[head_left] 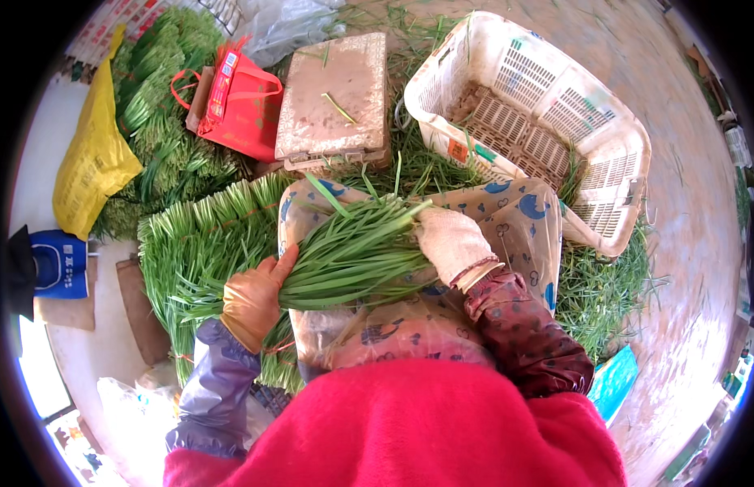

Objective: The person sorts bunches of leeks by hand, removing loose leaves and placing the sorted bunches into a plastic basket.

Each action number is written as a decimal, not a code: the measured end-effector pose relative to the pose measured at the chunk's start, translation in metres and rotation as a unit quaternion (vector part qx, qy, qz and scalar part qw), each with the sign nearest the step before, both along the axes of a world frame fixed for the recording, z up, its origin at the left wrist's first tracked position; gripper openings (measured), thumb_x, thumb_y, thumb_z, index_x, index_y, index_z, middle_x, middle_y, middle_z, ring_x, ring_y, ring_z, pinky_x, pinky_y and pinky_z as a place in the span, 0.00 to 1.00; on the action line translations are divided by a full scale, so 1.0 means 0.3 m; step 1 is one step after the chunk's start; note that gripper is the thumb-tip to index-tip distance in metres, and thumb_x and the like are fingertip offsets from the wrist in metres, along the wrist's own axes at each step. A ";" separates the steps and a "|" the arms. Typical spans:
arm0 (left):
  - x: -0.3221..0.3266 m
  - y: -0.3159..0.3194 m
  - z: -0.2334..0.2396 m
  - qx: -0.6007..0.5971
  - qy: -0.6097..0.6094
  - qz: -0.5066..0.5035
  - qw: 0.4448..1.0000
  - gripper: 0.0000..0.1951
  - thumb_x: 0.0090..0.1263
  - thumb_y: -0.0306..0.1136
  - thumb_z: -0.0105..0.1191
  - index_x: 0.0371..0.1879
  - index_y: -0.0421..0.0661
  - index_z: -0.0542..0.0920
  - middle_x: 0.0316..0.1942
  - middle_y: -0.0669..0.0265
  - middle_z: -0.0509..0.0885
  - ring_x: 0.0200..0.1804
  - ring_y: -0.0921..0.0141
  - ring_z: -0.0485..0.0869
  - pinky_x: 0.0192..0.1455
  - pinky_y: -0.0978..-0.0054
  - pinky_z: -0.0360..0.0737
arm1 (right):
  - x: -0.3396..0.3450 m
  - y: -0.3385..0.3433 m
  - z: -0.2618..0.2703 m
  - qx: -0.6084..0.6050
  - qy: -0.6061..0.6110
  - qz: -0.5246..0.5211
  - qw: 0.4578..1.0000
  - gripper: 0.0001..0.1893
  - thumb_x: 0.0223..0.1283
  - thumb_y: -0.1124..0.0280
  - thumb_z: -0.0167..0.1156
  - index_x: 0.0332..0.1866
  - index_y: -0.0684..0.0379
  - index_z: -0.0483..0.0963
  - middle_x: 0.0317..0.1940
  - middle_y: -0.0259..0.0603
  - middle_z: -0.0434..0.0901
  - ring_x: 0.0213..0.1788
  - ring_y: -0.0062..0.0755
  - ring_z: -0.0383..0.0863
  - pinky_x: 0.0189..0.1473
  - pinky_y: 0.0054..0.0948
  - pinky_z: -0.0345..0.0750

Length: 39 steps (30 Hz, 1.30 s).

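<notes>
A loose bunch of long green leafy stalks (352,262) lies across my lap, over a clear plastic apron (407,329) with blue figures. My left hand (255,298), in a tan glove with fingertips showing, rests at the leafy left end, thumb and forefinger against the leaves; part of its grip is hidden. My right hand (453,240), in a pale knit glove, is closed around the pale stem end at the right. Beside my left knee lies a thick row of similar greens (212,243), tied in bundles.
A white plastic crate (559,97) stands front right, over loose trimmings (608,292). A dirty lidded box (334,97) stands ahead, beside a red bag (246,109). More bundled greens (163,122) and a yellow sack (90,164) are at front left.
</notes>
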<state>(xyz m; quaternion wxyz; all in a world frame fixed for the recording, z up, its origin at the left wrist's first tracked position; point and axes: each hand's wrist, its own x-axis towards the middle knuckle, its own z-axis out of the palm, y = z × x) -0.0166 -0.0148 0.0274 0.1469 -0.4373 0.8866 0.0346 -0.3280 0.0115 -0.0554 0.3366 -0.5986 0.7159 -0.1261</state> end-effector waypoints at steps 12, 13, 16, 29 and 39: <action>0.005 0.001 0.052 -0.026 -0.069 -0.107 0.992 0.41 0.57 0.21 0.50 0.73 0.60 0.59 0.50 0.57 0.81 0.30 0.60 0.82 0.33 0.62 0.79 | -0.064 -0.138 -0.002 0.000 -0.052 0.193 0.980 0.34 0.47 0.59 0.69 0.62 0.62 0.71 0.54 0.51 0.78 0.52 0.47 0.81 0.57 0.32 0.76; -0.003 0.000 0.061 -0.028 -0.072 -0.103 0.992 0.41 0.54 0.25 0.56 0.72 0.59 0.62 0.50 0.56 0.80 0.34 0.58 0.82 0.36 0.61 0.79 | -0.031 -0.126 0.010 -0.074 -0.109 0.176 0.976 0.30 0.46 0.62 0.69 0.58 0.60 0.74 0.60 0.50 0.74 0.56 0.47 0.78 0.57 0.33 0.75; 0.011 -0.007 0.057 -0.034 -0.065 -0.095 0.993 0.41 0.52 0.30 0.61 0.71 0.58 0.63 0.50 0.56 0.80 0.39 0.56 0.82 0.40 0.59 0.79 | 0.056 -0.147 -0.042 -0.033 -0.248 0.147 0.957 0.14 0.52 0.70 0.65 0.45 0.59 0.80 0.42 0.46 0.83 0.45 0.34 0.84 0.47 0.29 0.78; 0.036 0.002 0.018 -0.023 0.019 -0.051 0.998 0.43 0.56 0.20 0.50 0.74 0.64 0.57 0.35 0.62 0.78 0.30 0.59 0.82 0.30 0.60 0.79 | -0.090 -0.153 -0.240 0.055 -0.650 -0.430 0.624 0.09 0.71 0.66 0.51 0.41 0.59 0.75 0.22 0.28 0.70 0.17 0.23 0.66 0.19 0.26 0.67; 0.081 0.005 0.040 -0.132 0.009 -0.086 0.987 0.39 0.56 0.23 0.51 0.72 0.60 0.62 0.37 0.62 0.78 0.27 0.64 0.77 0.29 0.66 0.76 | -0.198 -0.175 -0.039 0.094 0.145 0.016 0.985 0.24 0.61 0.50 0.56 0.46 0.65 0.79 0.45 0.59 0.81 0.50 0.53 0.81 0.55 0.44 0.75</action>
